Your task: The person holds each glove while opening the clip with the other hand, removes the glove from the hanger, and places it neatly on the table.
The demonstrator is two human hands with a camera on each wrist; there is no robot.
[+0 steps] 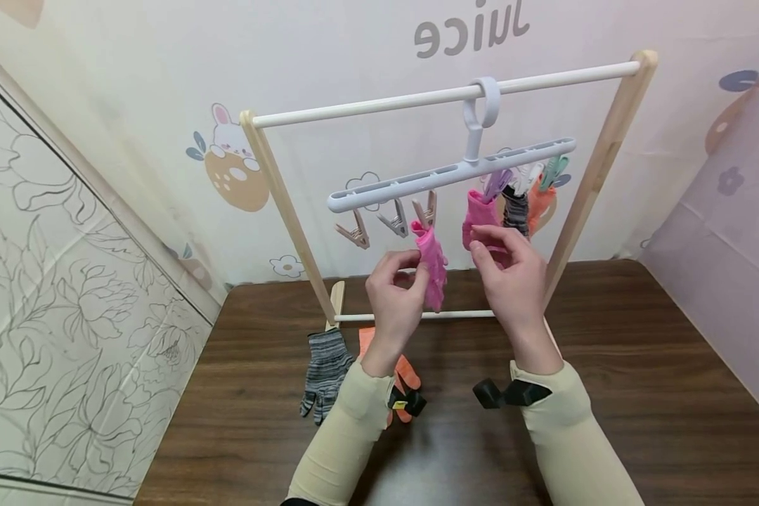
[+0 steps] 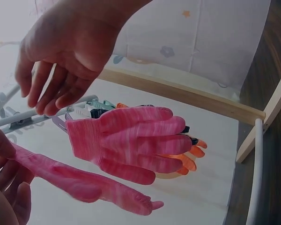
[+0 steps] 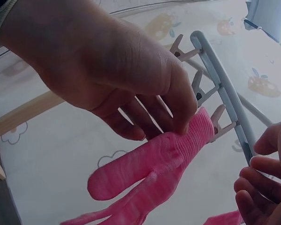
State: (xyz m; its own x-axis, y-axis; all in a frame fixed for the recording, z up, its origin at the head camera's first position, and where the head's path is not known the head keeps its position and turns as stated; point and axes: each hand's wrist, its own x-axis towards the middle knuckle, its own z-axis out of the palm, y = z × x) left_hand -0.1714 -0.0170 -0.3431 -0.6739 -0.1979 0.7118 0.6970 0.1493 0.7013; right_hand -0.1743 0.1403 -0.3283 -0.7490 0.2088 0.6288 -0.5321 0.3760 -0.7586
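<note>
Head view is showing the left hand pinching the pink glove near its cuff; that cuff is touching a beige clip under the hanger, though whether the clip is biting cannot be told; the right hand is hovering, fingers loosely bent and holding nothing, before a second pink glove; the left wrist view is showing it apart from that glove; the two hands are standing apart.

The second pink glove is hanging from a purple clip; beyond it a striped glove and an orange glove are crowding the hanger's right end; two more clips are dangling left of the beige one; on the table a grey glove is lying beside another orange glove, which the left sleeve is partly covering.

"Juice" is reading mirrored on the wall; the rack is bounding the hanger on both sides; a gap is lying between the hands; tabletop is stretching rightward past the right sleeve.
</note>
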